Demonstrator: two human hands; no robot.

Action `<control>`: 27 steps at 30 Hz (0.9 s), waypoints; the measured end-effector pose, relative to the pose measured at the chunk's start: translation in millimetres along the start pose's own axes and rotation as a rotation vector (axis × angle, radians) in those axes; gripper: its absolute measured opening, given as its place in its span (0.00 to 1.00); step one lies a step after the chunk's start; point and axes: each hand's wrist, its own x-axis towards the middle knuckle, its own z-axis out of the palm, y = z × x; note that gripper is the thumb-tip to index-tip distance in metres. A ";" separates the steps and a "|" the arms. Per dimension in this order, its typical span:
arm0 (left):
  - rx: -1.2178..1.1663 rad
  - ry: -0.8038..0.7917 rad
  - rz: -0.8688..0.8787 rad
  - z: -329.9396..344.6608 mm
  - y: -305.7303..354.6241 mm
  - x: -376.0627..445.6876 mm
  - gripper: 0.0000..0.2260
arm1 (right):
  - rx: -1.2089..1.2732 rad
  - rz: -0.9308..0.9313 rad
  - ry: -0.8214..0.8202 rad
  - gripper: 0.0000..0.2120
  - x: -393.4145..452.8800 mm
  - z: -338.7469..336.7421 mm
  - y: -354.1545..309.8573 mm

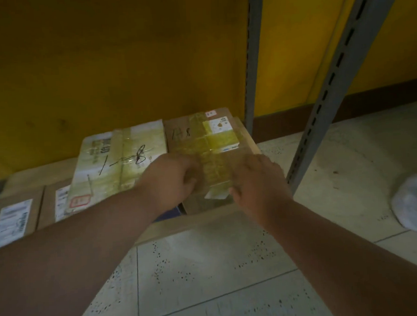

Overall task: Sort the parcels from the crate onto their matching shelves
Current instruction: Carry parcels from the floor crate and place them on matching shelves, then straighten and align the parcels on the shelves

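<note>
Two hands set a taped parcel on the bottom shelf, against the yellow wall.

The low wooden shelf (201, 224) is the landmark, lying just above the tiled floor (209, 278) with grey slotted uprights (251, 71) at its right end. On the shelf's left part lie a white parcel marked "1-8" (120, 162) and labelled brown boxes (15, 216). At the shelf's right end sits the brown taped parcel (201, 136). The left hand (172, 181) curls its fingers round the parcel's near left edge; the right hand (257, 184) grips its near right corner.
</note>
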 end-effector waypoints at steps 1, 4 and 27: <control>0.004 0.034 0.033 1.2 -0.3 -9.7 0.12 | 0.004 -0.082 -0.018 0.26 2.5 2.6 1.2; 0.025 0.108 0.081 7.0 -2.2 -29.0 0.14 | 0.099 -0.140 0.007 0.27 6.0 4.0 4.0; -0.170 -0.008 -0.337 -193.4 129.1 -218.2 0.16 | 0.422 0.009 -0.077 0.19 -163.9 -293.4 -64.0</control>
